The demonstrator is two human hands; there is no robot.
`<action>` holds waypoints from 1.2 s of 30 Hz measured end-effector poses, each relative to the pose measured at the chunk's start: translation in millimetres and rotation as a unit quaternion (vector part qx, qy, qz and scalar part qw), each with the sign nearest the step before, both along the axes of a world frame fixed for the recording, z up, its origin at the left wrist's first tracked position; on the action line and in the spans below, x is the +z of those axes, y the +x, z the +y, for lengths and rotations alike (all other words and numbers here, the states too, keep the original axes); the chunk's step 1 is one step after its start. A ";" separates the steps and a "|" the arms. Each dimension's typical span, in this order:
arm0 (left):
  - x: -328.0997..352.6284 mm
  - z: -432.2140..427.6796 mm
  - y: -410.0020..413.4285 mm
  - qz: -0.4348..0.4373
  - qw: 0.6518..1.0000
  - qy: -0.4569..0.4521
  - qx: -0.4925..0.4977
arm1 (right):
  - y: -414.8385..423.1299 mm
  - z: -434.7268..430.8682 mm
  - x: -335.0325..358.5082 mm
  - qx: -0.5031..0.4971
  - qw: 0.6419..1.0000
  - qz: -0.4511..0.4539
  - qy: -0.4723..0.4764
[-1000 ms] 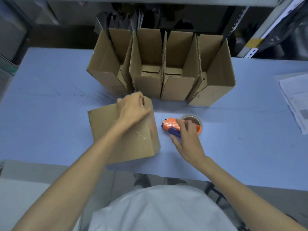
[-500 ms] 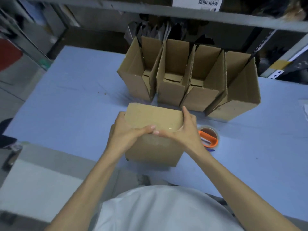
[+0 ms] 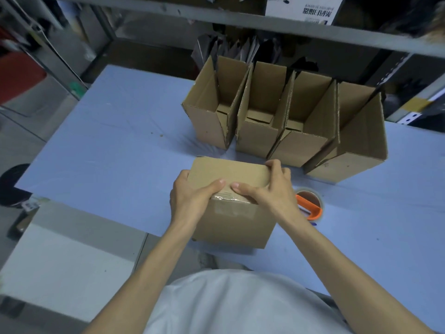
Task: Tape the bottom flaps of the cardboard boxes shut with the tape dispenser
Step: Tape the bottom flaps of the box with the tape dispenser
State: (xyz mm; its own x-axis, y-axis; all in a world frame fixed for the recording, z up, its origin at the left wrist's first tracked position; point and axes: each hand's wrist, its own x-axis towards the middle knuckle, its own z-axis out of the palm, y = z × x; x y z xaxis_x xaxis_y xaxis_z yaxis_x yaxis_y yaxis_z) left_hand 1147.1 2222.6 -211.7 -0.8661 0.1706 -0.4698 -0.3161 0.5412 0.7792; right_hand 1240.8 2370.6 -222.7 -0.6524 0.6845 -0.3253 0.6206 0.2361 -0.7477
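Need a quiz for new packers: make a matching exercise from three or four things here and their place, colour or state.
1 near box
2 dispenser
3 far boxes
4 table

A blue
B open, in a row
C lying right of the near box
D gripped by left hand and right hand

Pairs: 1-D, 2-C, 3-B, 4-A

Grips cardboard box (image 3: pixel 231 220) on blue table (image 3: pixel 108 153) w/ both hands: L hand (image 3: pixel 190 201) at box's 9 o'clock side, R hand (image 3: pixel 269 189) at 2 o'clock corner, thumbs on top by clear tape. Has tape dispenser (image 3: pixel 310 206) lying at box's 3 o'clock, row of 4 open boxes (image 3: pixel 284 121) at 12–1.
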 end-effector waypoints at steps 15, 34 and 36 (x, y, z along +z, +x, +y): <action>-12.4 1.5 -4.7 0.360 0.897 0.022 -0.256 | 3.1 -5.2 -0.6 0.178 0.925 0.242 0.234; -17.9 -4.9 -27.0 0.380 0.836 -0.017 -0.396 | 15.2 23.7 -5.0 0.350 0.867 0.166 0.314; -16.0 1.8 -25.6 0.367 0.847 -0.014 -0.385 | 8.7 15.1 -5.4 0.281 0.894 0.189 0.293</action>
State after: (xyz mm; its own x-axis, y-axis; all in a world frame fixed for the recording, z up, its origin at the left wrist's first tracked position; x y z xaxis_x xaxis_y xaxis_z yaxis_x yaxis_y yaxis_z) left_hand 1121.4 2224.4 -227.7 -0.5641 0.8147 0.1344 0.7028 0.3884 0.5960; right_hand 1249.5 2385.7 -228.1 -0.9345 0.1946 0.2980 0.0101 0.8514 -0.5245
